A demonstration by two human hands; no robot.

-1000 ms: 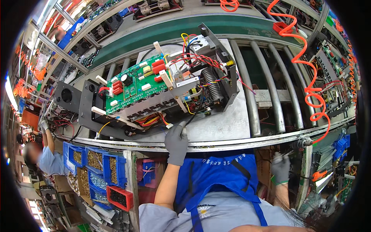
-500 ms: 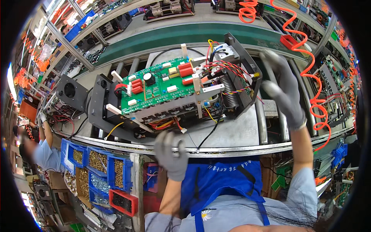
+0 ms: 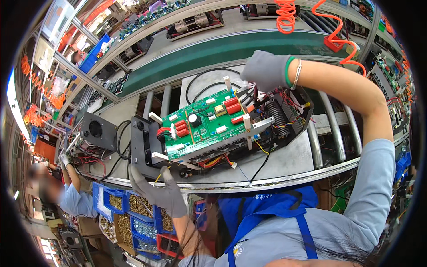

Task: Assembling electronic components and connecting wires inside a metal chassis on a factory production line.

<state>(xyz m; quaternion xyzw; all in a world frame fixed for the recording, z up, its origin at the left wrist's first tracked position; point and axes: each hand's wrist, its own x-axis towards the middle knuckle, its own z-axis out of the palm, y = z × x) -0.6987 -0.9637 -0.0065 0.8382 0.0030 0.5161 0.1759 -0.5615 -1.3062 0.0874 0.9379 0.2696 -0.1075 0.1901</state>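
An open machine chassis lies on the metal plate, with a green circuit board on top bearing red and white parts. Its black end panel stands at the left. My left hand, in a grey glove, is at the near left corner of the chassis, with thumb and fingers apart around it; a thin yellow wire shows between them. Over the far right end of the chassis, my gloved right hand is closed beside several black cables. What its fingers hold is hidden.
Steel rollers flank the plate, and a green belt runs behind. Blue bins of screws and a red bin sit below the near edge. Orange coiled hoses hang above. Another person's gloved hand is at the left.
My right hand has moved left and inward from beside the chassis, over its far right end, and closed. My left hand has moved left to the near corner. The whole view has shifted.
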